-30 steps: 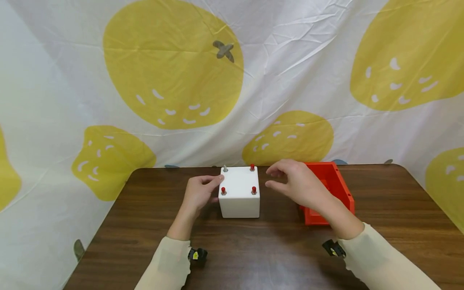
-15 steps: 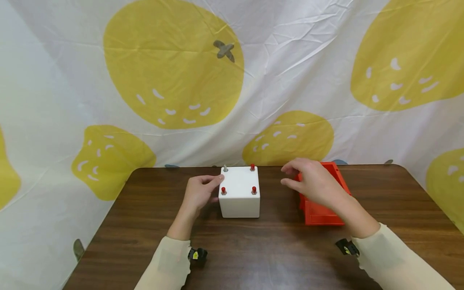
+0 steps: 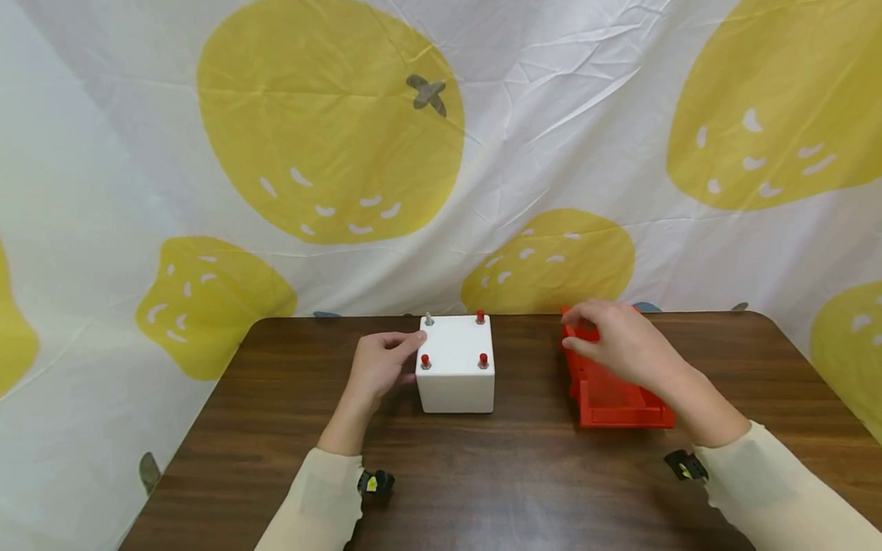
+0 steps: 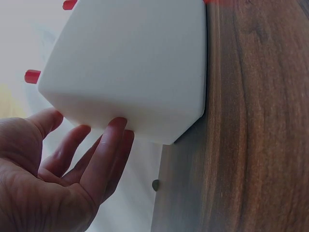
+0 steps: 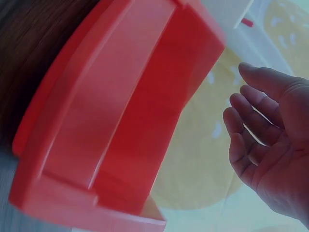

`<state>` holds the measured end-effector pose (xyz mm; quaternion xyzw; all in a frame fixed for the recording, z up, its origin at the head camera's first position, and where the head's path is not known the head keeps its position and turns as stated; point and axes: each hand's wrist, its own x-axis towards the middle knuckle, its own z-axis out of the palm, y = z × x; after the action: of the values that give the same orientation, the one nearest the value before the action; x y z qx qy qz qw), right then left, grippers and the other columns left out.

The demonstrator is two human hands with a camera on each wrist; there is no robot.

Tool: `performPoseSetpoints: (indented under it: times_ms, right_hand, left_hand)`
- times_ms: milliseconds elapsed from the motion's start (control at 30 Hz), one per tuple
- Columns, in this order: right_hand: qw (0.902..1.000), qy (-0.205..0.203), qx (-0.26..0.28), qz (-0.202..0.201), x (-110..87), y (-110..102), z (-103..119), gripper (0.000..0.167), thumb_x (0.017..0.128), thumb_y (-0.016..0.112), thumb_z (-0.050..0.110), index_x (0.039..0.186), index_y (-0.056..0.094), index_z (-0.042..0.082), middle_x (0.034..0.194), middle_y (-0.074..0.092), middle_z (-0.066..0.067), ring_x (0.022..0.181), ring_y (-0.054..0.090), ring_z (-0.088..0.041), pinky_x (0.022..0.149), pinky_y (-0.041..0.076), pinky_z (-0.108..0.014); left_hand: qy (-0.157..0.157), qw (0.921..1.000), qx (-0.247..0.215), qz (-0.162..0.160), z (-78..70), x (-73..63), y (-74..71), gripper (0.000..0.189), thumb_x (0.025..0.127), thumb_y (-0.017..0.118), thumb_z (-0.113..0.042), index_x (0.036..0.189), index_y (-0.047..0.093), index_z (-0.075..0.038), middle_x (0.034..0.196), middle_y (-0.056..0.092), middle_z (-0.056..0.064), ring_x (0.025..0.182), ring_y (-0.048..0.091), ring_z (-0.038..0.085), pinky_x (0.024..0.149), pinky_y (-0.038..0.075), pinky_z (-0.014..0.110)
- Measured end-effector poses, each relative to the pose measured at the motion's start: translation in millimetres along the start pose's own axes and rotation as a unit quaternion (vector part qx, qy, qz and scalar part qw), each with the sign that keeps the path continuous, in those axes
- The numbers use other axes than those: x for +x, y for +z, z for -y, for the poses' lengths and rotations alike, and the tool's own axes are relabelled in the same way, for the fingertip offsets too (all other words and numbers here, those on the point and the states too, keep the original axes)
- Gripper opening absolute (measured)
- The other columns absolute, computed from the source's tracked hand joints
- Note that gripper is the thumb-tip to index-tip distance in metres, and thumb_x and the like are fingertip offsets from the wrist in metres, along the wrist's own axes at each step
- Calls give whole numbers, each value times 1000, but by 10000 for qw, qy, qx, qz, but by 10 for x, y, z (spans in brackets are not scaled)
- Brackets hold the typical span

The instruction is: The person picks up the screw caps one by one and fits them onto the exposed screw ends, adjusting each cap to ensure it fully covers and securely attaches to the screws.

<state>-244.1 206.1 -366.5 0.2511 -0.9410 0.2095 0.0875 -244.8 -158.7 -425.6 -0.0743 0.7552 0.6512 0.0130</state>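
Note:
A white box [image 3: 455, 348] stands on the table, with a short post at each top corner. Red caps [image 3: 484, 360] cover the front two posts and the back right one; the back left post is a bare metal bolt [image 3: 429, 320]. My left hand [image 3: 377, 366] holds the box at its left side, thumb on the top edge, fingertips [image 4: 117, 122] against the side face. My right hand [image 3: 623, 340] hovers above the red bin [image 3: 625, 417], fingers loosely bent, and the right wrist view shows nothing in it. Part of the bin is hidden behind this hand.
The brown wooden table [image 3: 524, 474] ends just behind the box and bin. A white curtain [image 3: 537, 153] printed with yellow fruit hangs behind it. A strip of tabletop separates box and bin.
My right hand has moved right, from beside the white box to over the red bin. The left hand and the box have stayed put.

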Motion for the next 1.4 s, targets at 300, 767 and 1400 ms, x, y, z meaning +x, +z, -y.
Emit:
performPoseSetpoints:
  times_ms: [300, 767, 1400]
  right_hand:
    - [9991, 15, -300, 307, -13, -26, -212, 31, 91, 85, 13, 118, 75, 0, 113, 75, -15, 103, 70, -37, 92, 59, -59]
    - [9914, -80, -1044, 788, 44, 27, -417, 29, 88, 86, 7, 113, 74, -3, 107, 75, -15, 100, 71, -38, 88, 60, -56]
    - [9544, -658, -2698, 1094, 12, 214, -566, 23, 89, 69, -10, 80, 65, 10, 82, 66, -10, 83, 64, -35, 79, 59, -54]
  left_hand:
    - [-14, 10000, 15, 20, -13, -9, -10, 40, 97, 82, -34, 120, 78, -2, 125, 71, 14, 103, 70, 25, 78, 67, 43]
    - [0, 10000, 8, 23, -7, -2, -7, 40, 97, 82, -34, 119, 79, -1, 125, 71, 14, 105, 70, 26, 76, 67, 43]
    - [9, 10000, 34, 6, 29, 14, -1, 42, 96, 82, -36, 119, 79, -2, 121, 71, 14, 109, 69, 31, 78, 67, 44]
